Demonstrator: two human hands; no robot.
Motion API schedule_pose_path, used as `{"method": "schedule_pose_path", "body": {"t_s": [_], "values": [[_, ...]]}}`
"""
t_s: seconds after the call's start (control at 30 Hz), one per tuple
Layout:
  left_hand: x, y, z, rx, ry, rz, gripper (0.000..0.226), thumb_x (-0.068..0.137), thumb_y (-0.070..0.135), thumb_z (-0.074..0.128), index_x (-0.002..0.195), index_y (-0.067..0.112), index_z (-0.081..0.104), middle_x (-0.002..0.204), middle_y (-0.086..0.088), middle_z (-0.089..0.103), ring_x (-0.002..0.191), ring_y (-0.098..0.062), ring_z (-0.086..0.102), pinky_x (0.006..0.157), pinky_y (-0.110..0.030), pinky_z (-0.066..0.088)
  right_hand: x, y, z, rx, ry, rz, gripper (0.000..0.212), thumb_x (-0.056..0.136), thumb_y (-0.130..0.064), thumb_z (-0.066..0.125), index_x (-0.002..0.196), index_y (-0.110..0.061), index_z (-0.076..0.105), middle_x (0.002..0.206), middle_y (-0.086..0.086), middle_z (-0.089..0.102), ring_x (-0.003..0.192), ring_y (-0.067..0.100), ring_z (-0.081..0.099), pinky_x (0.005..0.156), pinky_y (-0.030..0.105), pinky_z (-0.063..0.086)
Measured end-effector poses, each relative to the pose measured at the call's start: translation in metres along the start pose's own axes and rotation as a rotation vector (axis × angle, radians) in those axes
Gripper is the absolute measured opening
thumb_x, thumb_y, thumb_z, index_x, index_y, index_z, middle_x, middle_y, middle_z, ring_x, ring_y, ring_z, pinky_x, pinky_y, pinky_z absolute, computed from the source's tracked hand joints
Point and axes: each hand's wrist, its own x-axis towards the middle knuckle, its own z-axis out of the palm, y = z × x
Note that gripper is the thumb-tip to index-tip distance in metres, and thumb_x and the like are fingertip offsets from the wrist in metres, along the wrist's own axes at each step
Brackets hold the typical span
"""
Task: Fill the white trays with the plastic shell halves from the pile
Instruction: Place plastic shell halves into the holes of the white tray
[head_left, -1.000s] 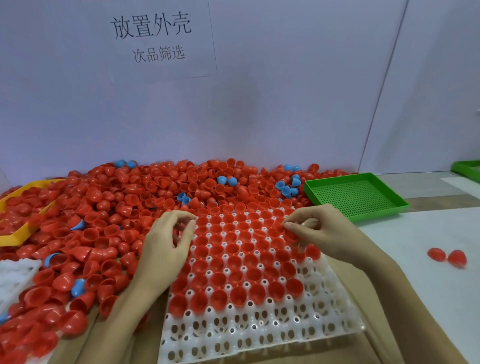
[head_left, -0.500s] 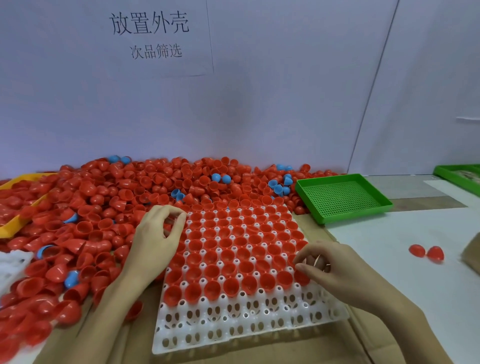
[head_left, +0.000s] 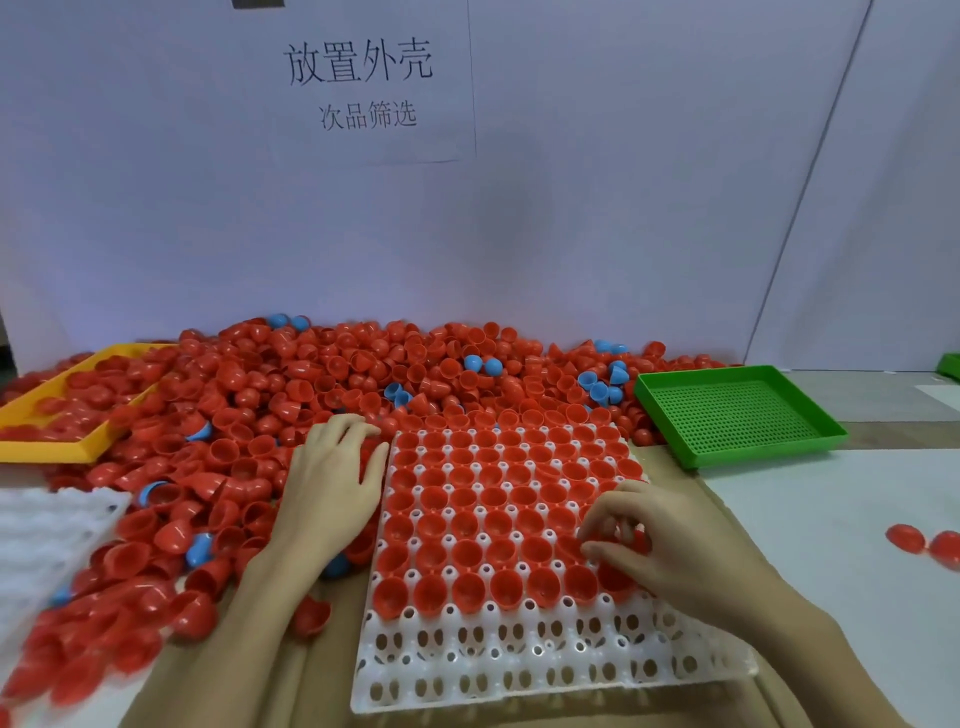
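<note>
Right hand (head_left: 670, 551) pinches red shells (head_left: 621, 540) over the tray (head_left: 545, 670); left hand (head_left: 332, 483) lies flat, open, on the pile (head_left: 249, 415); a crowded pinch may drop one tilted

left hand (head_left: 332, 483) flat on pile (head_left: 249, 415) | right hand (head_left: 670, 551) seemingly pinching shell at white tray (head_left: 519, 670)

Glossy red plastic shell halves (head_left: 270, 415), matt white perforated plastic tray (head_left: 519, 670), green plastic mesh tray (head_left: 737, 415)
</note>
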Motion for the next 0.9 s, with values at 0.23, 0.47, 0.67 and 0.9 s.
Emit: {"method": "schedule_pose_path", "body": {"t_s": [0.23,0.47,0.67,0.9], "values": [[0.006,-0.020,0.011,0.106,-0.163,-0.075,0.050,0.108,0.042,0.046,0.153,0.020,0.044,0.153,0.002,0.048,0.140,-0.018,0.044,0.118,-0.040,0.027,0.038,0.008,-0.004,0.052,0.074,-0.085,0.020,0.091,-0.064,0.059,0.088,-0.046,0.067,0.087,-0.020,0.066,0.079,0.008,0.063,0.064,0.022,0.050],[0.008,-0.019,0.008,-0.038,-0.049,-0.112,0.044,0.097,0.034,0.071,0.135,0.018,0.057,0.121,0.003,0.054,0.118,-0.019,0.053,0.110,-0.039,0.039,0.078,-0.002,-0.004,0.213,0.078,-0.085,0.013,0.098,-0.033,0.070,0.086,-0.033,0.074,0.078,-0.020,0.069,0.070,0.004,0.062,0.065,0.015,0.047],[0.008,-0.011,-0.002,-0.173,0.111,-0.104,0.027,0.094,0.006,0.073,0.118,0.014,0.067,0.103,0.005,0.057,0.097,-0.016,0.059,0.100,-0.053,0.051,0.071,0.007,0.002,0.275,0.159,-0.079,0.017,0.100,-0.030,0.068,0.087,-0.036,0.076,0.078,-0.017,0.073,0.074,0.010,0.068,0.067,0.020,0.051],[0.002,0.007,-0.010,-0.310,0.203,0.022,0.052,0.093,0.007,0.074,0.138,0.026,0.056,0.124,0.013,0.056,0.112,-0.002,0.057,0.100,-0.021,0.048,0.059,0.018,0.002,0.343,0.189,-0.101,0.013,0.100,-0.040,0.064,0.094,-0.040,0.075,0.082,-0.007,0.073,0.077,0.017,0.069,0.070,0.040,0.058]]}}
